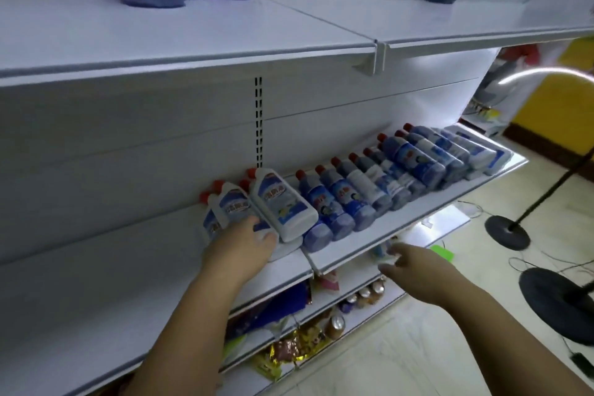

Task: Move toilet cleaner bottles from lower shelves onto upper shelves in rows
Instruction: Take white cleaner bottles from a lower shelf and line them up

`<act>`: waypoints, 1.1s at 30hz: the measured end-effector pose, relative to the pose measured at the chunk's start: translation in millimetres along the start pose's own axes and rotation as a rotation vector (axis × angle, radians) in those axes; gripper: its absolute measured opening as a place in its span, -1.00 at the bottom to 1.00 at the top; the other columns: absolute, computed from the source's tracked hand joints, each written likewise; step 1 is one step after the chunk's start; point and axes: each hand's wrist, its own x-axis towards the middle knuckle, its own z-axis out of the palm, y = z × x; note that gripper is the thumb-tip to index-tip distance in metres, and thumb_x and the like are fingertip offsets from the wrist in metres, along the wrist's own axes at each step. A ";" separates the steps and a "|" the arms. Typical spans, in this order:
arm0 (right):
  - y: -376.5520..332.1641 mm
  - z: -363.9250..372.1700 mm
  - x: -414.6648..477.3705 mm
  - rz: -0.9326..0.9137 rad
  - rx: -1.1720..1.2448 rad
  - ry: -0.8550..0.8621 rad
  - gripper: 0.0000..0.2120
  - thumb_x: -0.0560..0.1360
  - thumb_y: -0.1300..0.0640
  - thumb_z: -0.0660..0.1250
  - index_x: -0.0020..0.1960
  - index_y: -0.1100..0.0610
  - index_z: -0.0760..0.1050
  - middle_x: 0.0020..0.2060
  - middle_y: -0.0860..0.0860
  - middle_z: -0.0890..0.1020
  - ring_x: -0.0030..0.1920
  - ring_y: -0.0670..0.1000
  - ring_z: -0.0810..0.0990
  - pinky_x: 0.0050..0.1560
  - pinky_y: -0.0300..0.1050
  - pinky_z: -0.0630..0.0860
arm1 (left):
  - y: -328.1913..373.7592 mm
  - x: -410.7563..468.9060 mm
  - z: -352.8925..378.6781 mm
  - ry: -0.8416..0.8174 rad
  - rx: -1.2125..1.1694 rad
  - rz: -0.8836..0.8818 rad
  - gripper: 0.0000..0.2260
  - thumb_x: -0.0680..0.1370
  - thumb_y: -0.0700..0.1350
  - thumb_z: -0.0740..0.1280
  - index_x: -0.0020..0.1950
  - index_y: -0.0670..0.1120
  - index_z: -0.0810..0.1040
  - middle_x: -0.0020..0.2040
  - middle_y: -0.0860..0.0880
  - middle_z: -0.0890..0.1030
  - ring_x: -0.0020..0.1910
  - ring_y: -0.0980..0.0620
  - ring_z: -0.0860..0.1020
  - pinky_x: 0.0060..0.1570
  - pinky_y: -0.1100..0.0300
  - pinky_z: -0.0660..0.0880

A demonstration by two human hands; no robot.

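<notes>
Head view: left hand (244, 239) curls fingers and thumb round a white bottle (233, 207) on the lower shelf (418, 219), apparently to lift it; right hand (406, 262) hovers slack-fingered, empty.

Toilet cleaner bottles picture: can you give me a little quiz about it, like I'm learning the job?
1. True or false: the blue bottles on the lower shelf stand upright.
2. Which hand touches the white bottles?
3. Fill in: the caps are ____.
Key: 1 false, they lie on their sides. 2 the left hand; the right hand hovers open. 3 red.
</notes>
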 end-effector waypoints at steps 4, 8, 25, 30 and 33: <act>-20.1 -0.2 36.9 -0.085 0.060 -0.078 -0.57 0.53 -0.12 0.20 0.33 0.04 0.37 0.15 0.03 0.59 0.07 -0.01 0.59 0.16 -0.09 0.51 | -10.2 18.6 -0.1 0.060 0.061 -0.080 -0.68 0.48 0.15 0.15 0.09 0.02 0.49 0.06 -0.01 0.57 -0.02 -0.04 0.53 0.00 0.05 0.53; -30.1 -10.5 82.0 -0.190 0.067 -0.103 -0.62 0.52 -0.13 0.20 0.24 0.05 0.42 0.13 0.06 0.59 0.08 0.06 0.56 0.05 -0.09 0.48 | -12.9 29.5 5.0 0.094 0.052 -0.143 -0.62 0.43 0.17 0.12 0.16 0.07 0.47 0.09 -0.01 0.57 -0.01 -0.05 0.54 -0.03 0.08 0.54; -115.6 18.5 174.6 -0.398 0.267 -0.270 -0.43 0.34 -0.28 0.30 0.14 0.13 0.52 -0.10 0.03 0.64 -0.21 -0.02 0.55 -0.35 -0.20 0.40 | 2.9 66.6 22.1 0.157 -0.639 -0.619 -0.61 0.38 -0.04 0.50 0.13 -0.06 0.47 0.06 -0.06 0.57 0.04 -0.04 0.55 0.05 0.19 0.51; -122.3 22.9 174.8 -0.399 0.452 -0.335 -0.30 0.23 -0.22 0.41 0.25 0.13 0.39 -0.06 0.01 0.62 -0.18 -0.05 0.58 -0.36 -0.23 0.43 | -4.5 59.8 11.6 0.178 -0.777 -0.654 -0.14 0.08 -0.10 0.63 0.32 -0.22 0.41 0.14 -0.19 0.60 0.02 -0.14 0.61 0.03 0.06 0.58; -113.7 22.3 169.7 -0.322 0.732 -0.493 -0.52 0.38 0.02 0.46 0.20 0.21 0.44 -0.10 0.08 0.63 -0.20 0.03 0.61 -0.36 -0.20 0.48 | -16.5 34.0 17.1 0.253 -0.902 -0.600 -0.16 -0.02 -0.11 0.62 0.22 -0.28 0.46 0.03 -0.19 0.64 -0.07 -0.15 0.64 -0.08 0.00 0.62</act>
